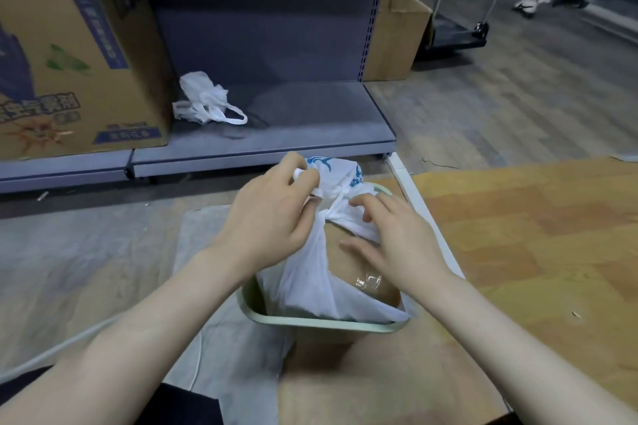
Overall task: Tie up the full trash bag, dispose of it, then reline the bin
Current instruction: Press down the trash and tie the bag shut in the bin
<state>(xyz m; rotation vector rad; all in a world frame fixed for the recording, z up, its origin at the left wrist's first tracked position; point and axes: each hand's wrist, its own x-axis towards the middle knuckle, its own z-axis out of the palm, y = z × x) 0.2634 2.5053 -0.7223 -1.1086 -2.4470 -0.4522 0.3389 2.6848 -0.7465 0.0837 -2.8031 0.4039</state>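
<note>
Hands are working together over the white trash bag [310,272], which is sitting in the pale green bin [321,322] directly ahead of the person. The left hand [272,214] is pinching 1 bag handle and drawing it up and away; the right hand [397,238] is pressing curled fingers onto the half-formed knot [336,214] between them. Both hands are equally near. A spare white bag [203,98] is lying on the grey shelf [310,134] beyond, well apart.

Head-worn view, steeply down and forward, close over both hands, shelving and floor beyond
</note>
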